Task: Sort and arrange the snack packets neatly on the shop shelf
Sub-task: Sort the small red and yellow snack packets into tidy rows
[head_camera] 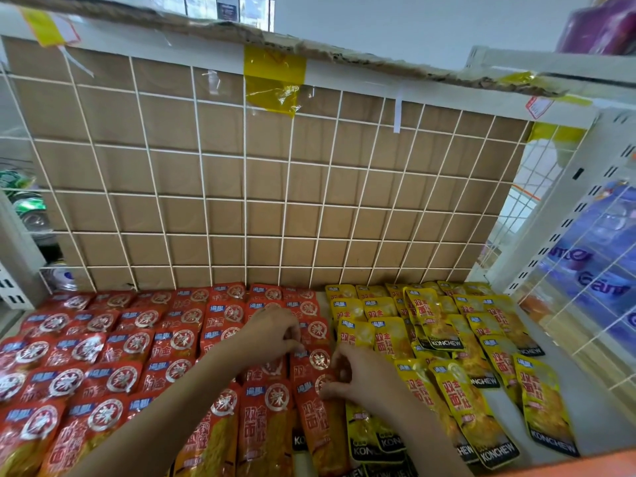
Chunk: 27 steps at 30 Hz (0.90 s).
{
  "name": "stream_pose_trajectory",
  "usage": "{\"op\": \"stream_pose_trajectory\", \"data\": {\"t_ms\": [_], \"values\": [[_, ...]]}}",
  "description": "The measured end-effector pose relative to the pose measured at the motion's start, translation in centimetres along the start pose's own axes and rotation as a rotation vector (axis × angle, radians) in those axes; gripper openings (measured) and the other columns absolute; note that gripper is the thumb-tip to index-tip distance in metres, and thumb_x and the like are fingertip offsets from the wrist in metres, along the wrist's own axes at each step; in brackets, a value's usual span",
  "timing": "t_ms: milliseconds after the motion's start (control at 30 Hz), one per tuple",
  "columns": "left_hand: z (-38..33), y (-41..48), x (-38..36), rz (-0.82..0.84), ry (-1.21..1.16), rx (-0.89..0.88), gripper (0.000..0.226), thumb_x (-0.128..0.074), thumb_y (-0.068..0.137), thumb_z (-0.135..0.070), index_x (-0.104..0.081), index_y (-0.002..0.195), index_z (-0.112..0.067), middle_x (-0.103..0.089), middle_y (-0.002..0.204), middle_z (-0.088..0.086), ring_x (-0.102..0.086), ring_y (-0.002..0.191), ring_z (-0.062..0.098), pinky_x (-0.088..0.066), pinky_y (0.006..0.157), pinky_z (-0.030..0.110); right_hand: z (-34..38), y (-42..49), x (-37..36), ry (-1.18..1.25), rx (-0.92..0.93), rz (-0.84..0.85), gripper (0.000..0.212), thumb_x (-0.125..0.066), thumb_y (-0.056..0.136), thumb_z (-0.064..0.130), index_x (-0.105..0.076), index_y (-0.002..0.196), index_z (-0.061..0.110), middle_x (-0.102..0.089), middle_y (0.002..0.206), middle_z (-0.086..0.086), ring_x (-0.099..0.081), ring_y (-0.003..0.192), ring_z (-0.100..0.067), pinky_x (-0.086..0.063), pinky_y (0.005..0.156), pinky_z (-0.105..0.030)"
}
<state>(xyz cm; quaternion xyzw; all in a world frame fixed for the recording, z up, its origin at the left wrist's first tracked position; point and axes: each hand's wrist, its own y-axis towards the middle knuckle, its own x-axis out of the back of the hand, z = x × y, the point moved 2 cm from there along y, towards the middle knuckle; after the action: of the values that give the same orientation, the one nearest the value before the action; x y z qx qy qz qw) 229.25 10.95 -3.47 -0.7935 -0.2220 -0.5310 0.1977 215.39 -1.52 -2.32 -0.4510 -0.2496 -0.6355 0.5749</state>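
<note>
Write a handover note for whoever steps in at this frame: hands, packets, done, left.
Left hand pinches at the red packets in their rightmost column; right hand pinches one just nearer.
Red packets fill the left of the shelf in overlapping rows, mostly done.
Yellow packets on the right lie tilted and uneven; straighten those next.

Below the white square-mesh wire grid (245, 198), toward its left: red snack packets (113, 373) with round silver seals and blue corner tags. Below its right: yellow snack packets (457, 390) with red lettering, black bottom bands. Behind it, plain brown cardboard (223, 173); at its top, yellow tape (273, 77).
</note>
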Motion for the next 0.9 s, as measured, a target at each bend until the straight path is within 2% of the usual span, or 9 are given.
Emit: {"op": "stream_pose_trajectory", "data": {"t_ms": [133,300,367,467,567,633,700,767,900], "values": [[0.1,0.3,0.3,0.016,0.015,0.019,0.017,-0.060,0.086,-0.042,-0.056,0.090,-0.025,-0.045,0.094,-0.011,-0.040,0.097,0.008,-0.034,0.089,0.027,-0.3,0.2,-0.1,0.087,-0.020,-0.041,0.025,-0.065,0.082,0.038,-0.043,0.072,0.036,-0.057,0.092,0.014,-0.055,0.088,-0.006,-0.050,0.081,-0.027],[-0.9,0.2,0.9,-0.109,0.007,-0.044,0.013,-0.053,0.091,-0.034,-0.053,0.102,-0.027,-0.045,0.105,-0.009,-0.039,0.103,0.008,-0.034,0.098,0.029,-0.5,0.4,0.0,0.084,-0.014,-0.079,0.025,-0.065,0.082,0.036,-0.043,0.070,0.036,-0.056,0.088,0.015,-0.054,0.086,-0.005,-0.048,0.076,-0.021],[-1.6,0.2,0.7,-0.105,0.015,-0.085,0.031,-0.049,0.094,-0.034,-0.050,0.123,-0.025,-0.044,0.124,-0.007,-0.036,0.120,0.012,-0.028,0.107,0.033,-0.5,0.5,-0.1,0.065,0.004,-0.080,0.028,-0.065,0.082,0.038,-0.041,0.069,0.037,-0.052,0.081,0.018,-0.051,0.080,-0.003,-0.041,0.066,-0.014],[-2.6,0.0,-0.6,-0.023,0.113,-0.129,0.053,-0.040,0.096,-0.041,-0.028,0.144,-0.024,-0.024,0.152,-0.005,-0.016,0.141,0.015,-0.010,0.115,0.036,-0.5,0.6,-0.1,0.047,0.017,-0.082,0.030,-0.065,0.082,0.038,-0.039,0.067,0.037,-0.048,0.075,0.019,-0.048,0.073,-0.001,-0.036,0.060,-0.012],[-2.8,-0.6,-2.0,0.057,0.259,-0.114,0.073,-0.014,0.091,-0.063,-0.008,0.150,-0.020,-0.003,0.158,-0.002,0.001,0.145,0.014,0.008,0.114,0.033,-0.6,0.6,-0.3,0.051,0.007,-0.093,0.030,-0.066,0.082,0.036,-0.040,0.067,0.037,-0.051,0.076,0.018,-0.049,0.074,-0.001,-0.039,0.064,-0.016],[-2.8,-0.9,-2.3,0.087,0.273,-0.102,0.099,0.011,0.070,-0.076,-0.002,0.150,-0.019,0.001,0.158,-0.001,0.004,0.145,0.013,0.011,0.113,0.035,-0.7,0.7,-0.3,0.066,-0.004,-0.097,0.029,-0.066,0.082,0.034,-0.042,0.067,0.037,-0.053,0.077,0.018,-0.051,0.074,0.001,-0.041,0.066,-0.016],[-2.6,-1.0,-2.3,0.121,0.269,-0.096,0.107,0.017,0.061,-0.078,0.001,0.150,-0.020,0.002,0.158,-0.001,0.006,0.144,0.012,0.011,0.114,0.036,-0.7,0.7,-0.3,0.079,-0.013,-0.099,0.028,-0.066,0.082,0.034,-0.043,0.068,0.037,-0.055,0.078,0.016,-0.053,0.076,0.000,-0.044,0.069,-0.019],[-2.5,-1.0,-2.2,0.132,0.280,-0.091,0.100,0.013,0.068,-0.076,0.001,0.150,-0.020,0.003,0.158,0.000,0.007,0.144,0.012,0.012,0.113,0.037,-0.6,0.6,-0.4,0.078,-0.014,-0.098,0.028,-0.066,0.082,0.034,-0.042,0.068,0.037,-0.056,0.079,0.016,-0.055,0.079,-0.003,-0.045,0.071,-0.021],[-2.6,-1.0,-2.0,0.139,0.279,-0.091,0.064,-0.018,0.097,-0.053,-0.002,0.150,-0.020,0.001,0.158,-0.001,0.006,0.144,0.013,0.012,0.115,0.040,-0.6,0.5,-0.5,0.069,-0.004,-0.107,0.030,-0.066,0.082,0.035,-0.041,0.067,0.037,-0.054,0.078,0.017,-0.053,0.078,-0.003,-0.043,0.070,-0.020]]}}
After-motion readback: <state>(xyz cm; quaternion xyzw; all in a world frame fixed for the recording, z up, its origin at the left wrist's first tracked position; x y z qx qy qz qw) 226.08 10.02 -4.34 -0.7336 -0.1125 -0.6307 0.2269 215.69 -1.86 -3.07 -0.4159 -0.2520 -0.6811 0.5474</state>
